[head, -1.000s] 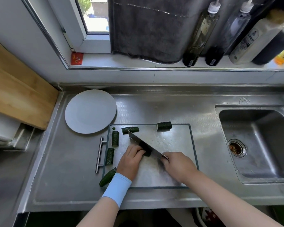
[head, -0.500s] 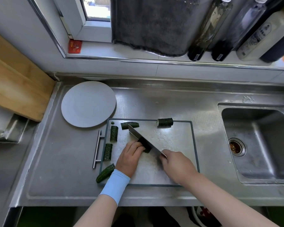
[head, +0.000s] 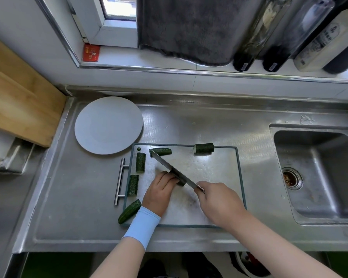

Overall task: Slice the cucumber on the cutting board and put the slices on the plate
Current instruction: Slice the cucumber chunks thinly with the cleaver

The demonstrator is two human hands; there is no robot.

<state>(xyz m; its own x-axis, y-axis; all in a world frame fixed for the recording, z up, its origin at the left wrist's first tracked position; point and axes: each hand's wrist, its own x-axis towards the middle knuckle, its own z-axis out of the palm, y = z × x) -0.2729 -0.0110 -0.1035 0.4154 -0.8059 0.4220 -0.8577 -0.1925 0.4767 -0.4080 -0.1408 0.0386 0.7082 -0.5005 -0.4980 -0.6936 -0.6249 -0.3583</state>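
Left hand (head: 159, 195) has its fingers curled down over a short cucumber piece (head: 181, 183) near the middle of the steel cutting board (head: 219, 173), pinning it there. Right hand (head: 219, 203) is wrapped tight round the knife (head: 172, 170) handle, blade across that piece, tip pointing back-left. Five more cucumber chunks (head: 140, 162) lie along the board's left and far edges, one hanging off the near-left corner. The white plate (head: 109, 125) sits just past the far-left corner.

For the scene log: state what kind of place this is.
Most likely a home kitchen: a stainless steel counter with a built-in sink, condiment bottles on the windowsill, and cucumber pieces on a cutting board.
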